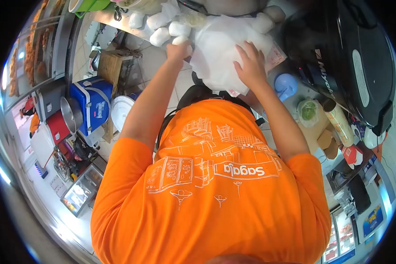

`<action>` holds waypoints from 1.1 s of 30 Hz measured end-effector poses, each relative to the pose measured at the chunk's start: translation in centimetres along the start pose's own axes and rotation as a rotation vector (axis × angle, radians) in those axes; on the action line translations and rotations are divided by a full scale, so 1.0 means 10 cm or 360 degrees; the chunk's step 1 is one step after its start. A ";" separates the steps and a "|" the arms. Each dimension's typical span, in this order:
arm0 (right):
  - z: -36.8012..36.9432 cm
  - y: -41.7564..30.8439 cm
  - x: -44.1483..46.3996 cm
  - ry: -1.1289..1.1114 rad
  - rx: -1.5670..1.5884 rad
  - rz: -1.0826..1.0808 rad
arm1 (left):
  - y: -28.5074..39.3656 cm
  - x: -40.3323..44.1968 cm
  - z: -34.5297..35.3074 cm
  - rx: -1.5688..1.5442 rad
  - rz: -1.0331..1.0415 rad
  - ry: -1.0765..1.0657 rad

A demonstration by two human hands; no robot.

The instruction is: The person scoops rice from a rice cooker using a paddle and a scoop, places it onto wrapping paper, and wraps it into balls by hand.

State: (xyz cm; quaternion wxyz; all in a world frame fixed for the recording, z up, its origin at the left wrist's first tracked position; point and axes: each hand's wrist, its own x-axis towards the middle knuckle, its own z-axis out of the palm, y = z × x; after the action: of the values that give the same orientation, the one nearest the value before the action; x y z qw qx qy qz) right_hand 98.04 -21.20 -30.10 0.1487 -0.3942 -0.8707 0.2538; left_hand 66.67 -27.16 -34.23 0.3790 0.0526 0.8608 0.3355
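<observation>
White paper point(215, 46) lies under our open right grip point(252, 66); a white bundle point(179, 40) touches our curled left grip point(177, 52), hold unclear. Tiled floor point(153, 66) borders the table point(304, 93).

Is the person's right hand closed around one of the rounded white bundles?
No, the right hand is spread open over the white paper, apart from the rounded white bundles.

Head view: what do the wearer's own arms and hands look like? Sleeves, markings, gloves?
Short, plain orange sleeves on both arms, forearms uncovered. Left hand and right hand are bare: no gloves, no watch or bracelet visible, no cables. The matching orange shirt carries white line drawings and lettering.
</observation>
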 end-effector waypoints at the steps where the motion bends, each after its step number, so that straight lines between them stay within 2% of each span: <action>1: -0.09 0.00 -0.07 0.0148 0.0251 0.0027 | -0.03 0.07 0.01 0.0352 0.0177 -0.0017; 2: -0.18 -0.02 -0.22 0.0276 0.0288 0.0115 | 0.23 -0.33 0.05 0.0921 0.0158 0.0315; 3: -0.28 -0.06 -0.42 0.0398 0.0330 0.0206 | 0.21 -0.31 0.05 0.0913 0.0156 0.0328; 5: -0.32 -0.08 -0.90 0.0720 0.0078 0.0394 | 0.10 -0.23 0.00 0.0372 -0.0043 0.0018; 6: -0.33 -0.10 -1.10 0.0819 -0.0083 0.0491 | 0.20 -0.38 -0.09 -0.0022 -0.0082 -0.0271; 8: -0.30 -0.12 -1.36 0.0928 -0.0252 0.0598 | 0.08 -0.23 -0.09 -0.0116 -0.0060 -0.0283; 10: -0.22 -0.07 -1.50 0.0827 -0.0368 0.0956 | 0.07 -0.17 -0.11 -0.0295 -0.0032 -0.0391; 12: -0.10 0.06 -1.55 0.0817 -0.0269 0.1088 | 0.13 -0.29 -0.26 -0.0307 -0.0054 -0.0423; 15: 0.03 0.23 -1.53 0.0846 -0.0111 0.1323 | 0.35 -0.36 -0.76 -0.0218 -0.0094 -0.0551; 17: 0.02 0.24 -1.46 0.0897 -0.0065 0.1425 | 0.45 -0.19 -1.22 0.0065 -0.0008 -0.1049; 19: -0.04 0.18 -1.37 0.0935 -0.0162 0.1670 | 0.65 -0.02 -1.73 0.0107 0.0032 -0.1159; 21: 0.09 0.44 -1.55 0.1183 -0.0432 0.1407 | 0.83 0.27 -2.22 0.0152 0.0100 -0.1252; 23: 0.23 0.64 -1.73 0.1410 -0.0865 0.1290 | 1.03 0.63 -2.71 0.0193 0.0311 -0.1072; 24: 0.37 0.83 -1.91 0.1524 -0.0807 0.1509 | 1.16 0.86 -2.93 0.0191 0.0343 -0.1073; 25: 0.47 0.89 -2.05 0.1624 -0.0748 0.1723 | 1.30 1.10 -3.12 0.0328 0.0559 -0.0909; 26: 0.48 0.68 -2.01 0.1654 -0.0749 0.1699 | 1.47 1.32 -3.27 0.0447 0.0774 -0.0731; 29: 0.60 0.02 -1.63 0.2534 0.0831 0.2029 | 2.37 1.72 -3.58 0.0430 0.1257 -0.0424; 30: 0.60 -0.28 -1.45 0.2623 0.0917 0.2074 | 2.69 2.08 -3.61 0.0546 0.1497 -0.0330; 31: 0.66 -0.52 -1.31 0.2719 0.1009 0.2125 | 3.14 2.08 -3.65 0.0575 0.1569 -0.0216; 32: 0.79 -0.65 -1.25 0.2768 0.1045 0.2106 | 3.55 2.20 -3.65 0.0647 0.1913 -0.0033; 33: 0.90 -0.80 -1.19 0.2654 0.0935 0.1950 | 3.99 2.29 -3.61 0.0736 0.2078 0.0061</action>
State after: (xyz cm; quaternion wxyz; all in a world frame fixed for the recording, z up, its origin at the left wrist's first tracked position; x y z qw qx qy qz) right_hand 96.64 -37.67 -33.77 0.6321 -0.7610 -0.0539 0.1356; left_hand 19.05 -8.00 -6.16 0.0633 0.6333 0.7090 0.3037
